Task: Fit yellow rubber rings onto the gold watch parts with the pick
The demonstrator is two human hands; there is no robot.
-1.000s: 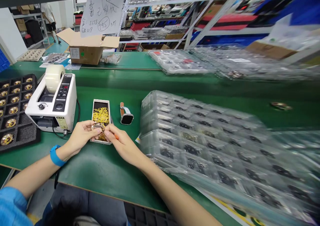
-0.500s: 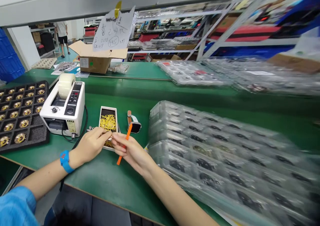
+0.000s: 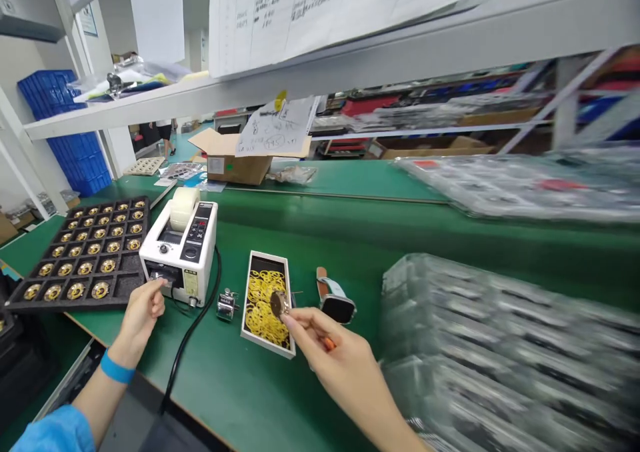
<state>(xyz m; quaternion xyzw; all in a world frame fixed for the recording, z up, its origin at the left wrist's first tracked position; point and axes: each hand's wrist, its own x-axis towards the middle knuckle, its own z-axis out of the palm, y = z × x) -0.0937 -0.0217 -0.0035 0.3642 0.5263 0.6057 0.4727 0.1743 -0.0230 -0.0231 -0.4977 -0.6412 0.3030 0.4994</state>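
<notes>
My right hand pinches a small round metal part above a white box of yellow rings; an orange tool shows under its fingers. My left hand reaches to the front slot of the white tape dispenser, fingertips at the outlet. Whether it grips tape is hidden. A blue band circles the left wrist.
A black foam tray of gold round parts lies left. A hand counter and a smartwatch flank the ring box. Stacked clear blister trays fill the right. A cardboard box stands behind; a person stands far back.
My left hand left the part and moved left to the tape dispenser. My right hand now holds the round part alone. The view tilted up and shifted left.
</notes>
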